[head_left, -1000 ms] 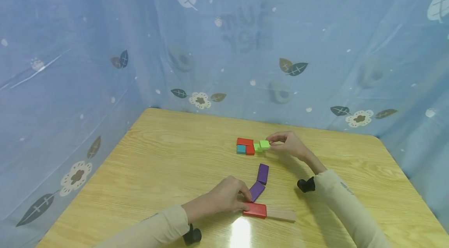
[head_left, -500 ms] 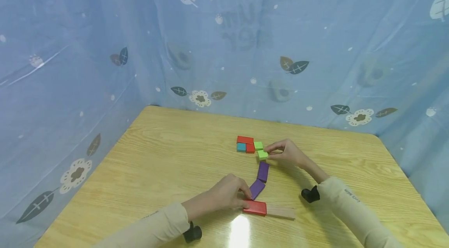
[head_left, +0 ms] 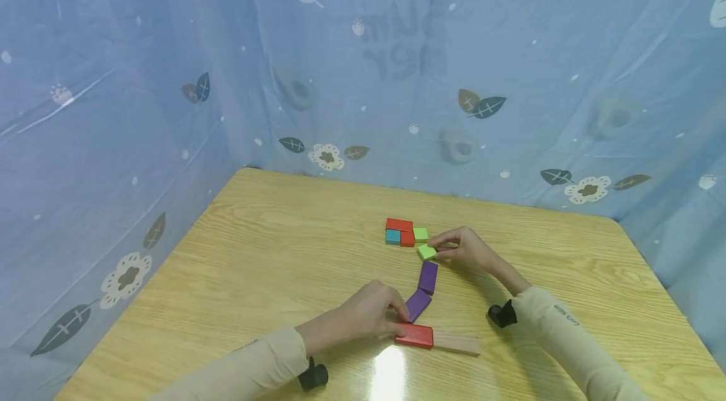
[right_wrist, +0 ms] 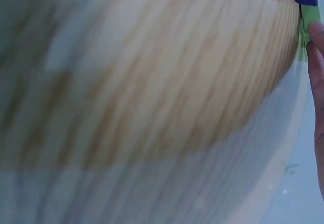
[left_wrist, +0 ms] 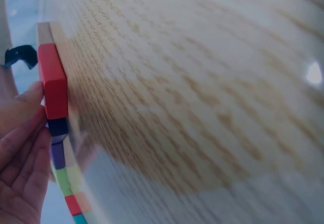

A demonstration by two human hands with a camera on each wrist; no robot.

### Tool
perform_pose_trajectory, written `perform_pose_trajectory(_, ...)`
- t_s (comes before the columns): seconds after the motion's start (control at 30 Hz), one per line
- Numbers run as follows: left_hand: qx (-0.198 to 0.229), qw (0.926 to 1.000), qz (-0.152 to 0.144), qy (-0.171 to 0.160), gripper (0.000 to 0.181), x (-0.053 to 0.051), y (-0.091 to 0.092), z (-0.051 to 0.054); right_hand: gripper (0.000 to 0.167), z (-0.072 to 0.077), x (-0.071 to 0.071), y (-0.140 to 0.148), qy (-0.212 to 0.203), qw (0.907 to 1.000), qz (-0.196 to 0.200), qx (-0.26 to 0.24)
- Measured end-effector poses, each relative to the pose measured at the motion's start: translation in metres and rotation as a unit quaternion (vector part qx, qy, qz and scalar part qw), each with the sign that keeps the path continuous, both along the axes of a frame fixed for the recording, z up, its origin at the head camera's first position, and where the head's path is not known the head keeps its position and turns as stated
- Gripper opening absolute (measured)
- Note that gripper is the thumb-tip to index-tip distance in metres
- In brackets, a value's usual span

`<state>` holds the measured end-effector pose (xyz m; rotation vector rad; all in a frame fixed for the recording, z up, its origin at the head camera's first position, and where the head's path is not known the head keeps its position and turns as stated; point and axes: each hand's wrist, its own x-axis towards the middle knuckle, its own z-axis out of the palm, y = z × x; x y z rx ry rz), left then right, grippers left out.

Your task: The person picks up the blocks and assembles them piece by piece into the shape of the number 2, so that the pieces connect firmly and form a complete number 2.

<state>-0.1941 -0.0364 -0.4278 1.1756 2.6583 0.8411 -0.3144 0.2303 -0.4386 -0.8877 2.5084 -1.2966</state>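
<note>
Toward the far edge of the counter, a small lime-green block is pinched by the outstretched right hand. Closer in, the left hand, fingers bent, grips a glossy red block.

Right hand cut off by its wrist view's edge, green block perhaps partly hidden behind it.

From here, the plank lies on the table just right of the front block at the person's left hand. Behind that block, a middle pair runs back toward the rear block in the right hand; farther back and leftward, a cluster of four sits nearest the curtain.
</note>
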Motion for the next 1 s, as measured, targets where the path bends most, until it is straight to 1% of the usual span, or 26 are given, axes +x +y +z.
perform_pose_trajectory(0.17,-0.001,1.0000,0.003,-0.002,0.013,0.001,0.000,0.001,0.024,-0.002,0.000,0.002,-0.004,1.0000,0.005,-0.003)
perform_pose_trajectory(0.27,-0.001,1.0000,0.003,0.000,0.013,0.001,0.000,0.001,0.023,-0.005,-0.002,0.004,0.007,0.9998,0.014,-0.014)
perform_pose_trajectory(0.3,-0.001,1.0000,0.003,0.001,0.013,0.001,-0.001,0.002,0.023,-0.006,-0.003,0.005,0.016,0.9994,0.023,-0.019)
perform_pose_trajectory(0.4,-0.002,1.0000,0.002,0.002,0.013,0.001,-0.001,0.001,0.025,-0.007,-0.004,0.007,0.021,0.9990,0.032,-0.022)
perform_pose_trajectory(0.43,0.000,1.0000,0.001,0.002,0.013,0.001,-0.001,0.001,0.026,-0.007,-0.005,0.007,0.014,0.9992,0.031,-0.023)
perform_pose_trajectory(0.5,-0.001,1.0000,0.000,0.003,0.013,0.000,0.000,0.001,0.029,-0.003,-0.004,0.009,0.003,0.9993,0.030,-0.021)
perform_pose_trajectory(0.53,0.000,1.0000,0.000,0.003,0.013,0.000,0.000,0.000,0.031,0.000,-0.004,0.009,-0.008,0.9995,0.024,-0.020)
perform_pose_trajectory(0.63,0.001,1.0000,-0.001,0.005,0.013,0.000,-0.001,-0.001,0.033,0.010,-0.006,0.011,-0.020,0.9995,0.005,-0.024)
perform_pose_trajectory(0.73,-0.003,1.0000,0.000,0.008,0.014,0.001,-0.001,-0.001,0.034,0.016,-0.012,0.012,-0.017,0.9992,-0.016,-0.032)
perform_pose_trajectory(0.8,-0.005,0.9999,0.002,0.009,0.014,0.000,-0.002,-0.001,0.033,0.017,-0.017,0.011,-0.009,0.9991,-0.033,-0.026)
perform_pose_trajectory(0.9,-0.005,0.9999,0.001,0.011,0.014,0.000,-0.001,-0.001,0.033,0.016,-0.023,0.006,0.012,0.9991,-0.040,-0.011)
perform_pose_trajectory(0.97,-0.004,0.9999,0.001,0.010,0.014,0.000,-0.001,-0.001,0.033,0.016,-0.027,0.000,0.031,0.9989,-0.034,0.005)
perform_pose_trajectory(1.0,-0.004,0.9999,0.000,0.010,0.014,0.001,0.000,-0.001,0.032,0.016,-0.029,-0.003,0.042,0.9987,-0.025,0.010)
